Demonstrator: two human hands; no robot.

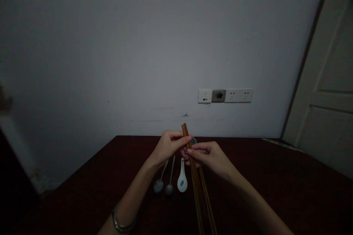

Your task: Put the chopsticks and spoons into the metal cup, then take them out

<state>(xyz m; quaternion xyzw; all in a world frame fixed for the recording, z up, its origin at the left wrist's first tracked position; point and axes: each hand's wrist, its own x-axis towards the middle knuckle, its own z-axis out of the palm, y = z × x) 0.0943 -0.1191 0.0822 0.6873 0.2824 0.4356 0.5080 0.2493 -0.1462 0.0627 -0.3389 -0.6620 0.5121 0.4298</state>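
Observation:
Brown wooden chopsticks are held up over the dark table, slanting from near me toward the wall. My left hand pinches them close to their far end, thumb on top. Just below that, my right hand also grips the chopsticks between thumb and fingers. More chopsticks lie beneath, to the right of the held ones. Left of them, a white porcelain spoon with a blue mark rests beside two metal spoons, a smaller one and a larger one. A small round item is partly hidden behind my hands.
The dark red table meets a pale wall at its far edge. Sockets and a switch are set in the wall. A flat strip lies at the table's far right, near a pale door.

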